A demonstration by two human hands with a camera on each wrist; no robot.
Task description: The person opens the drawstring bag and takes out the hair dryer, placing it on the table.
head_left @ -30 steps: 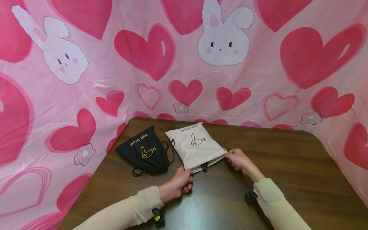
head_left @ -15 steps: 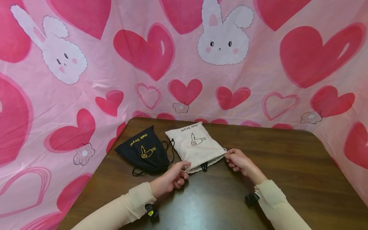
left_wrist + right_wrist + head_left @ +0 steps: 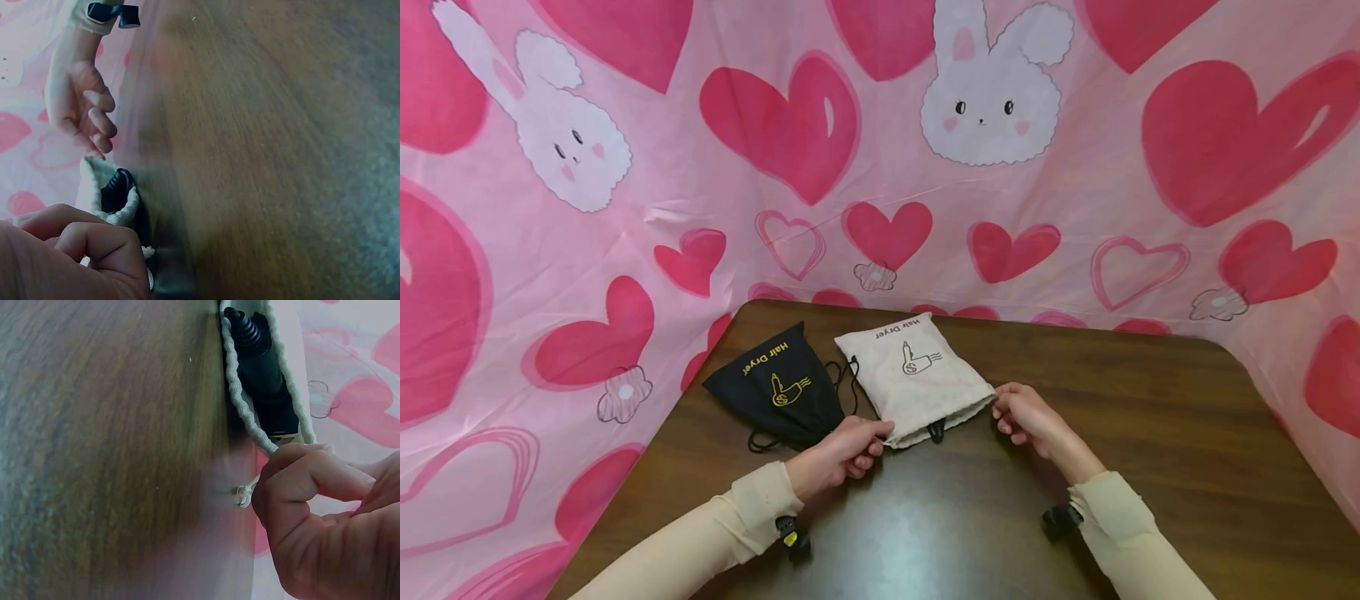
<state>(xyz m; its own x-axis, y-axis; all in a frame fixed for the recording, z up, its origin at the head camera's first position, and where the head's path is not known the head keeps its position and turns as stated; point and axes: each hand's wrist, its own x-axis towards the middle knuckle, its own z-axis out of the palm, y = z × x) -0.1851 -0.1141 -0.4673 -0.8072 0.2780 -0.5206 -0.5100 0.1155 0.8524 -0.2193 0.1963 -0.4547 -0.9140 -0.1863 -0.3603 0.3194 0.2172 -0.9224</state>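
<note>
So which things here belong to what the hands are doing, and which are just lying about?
In the job:
white bag
black thing inside it, perhaps a hair dryer
left hand and right hand, at the bag's mouth

Apparently just lying about:
black bag, held by neither hand

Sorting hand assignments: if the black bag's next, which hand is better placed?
Left, likely: though busy at the white bag, the left hand is beside the black bag; the right hand is at the white bag's opposite side.

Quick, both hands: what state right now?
Left hand: closed, holding the white rectangular cloth drawstring bag at its mouth's left corner.
Right hand: closed, pinching that bag's mouth at its right corner.
</note>
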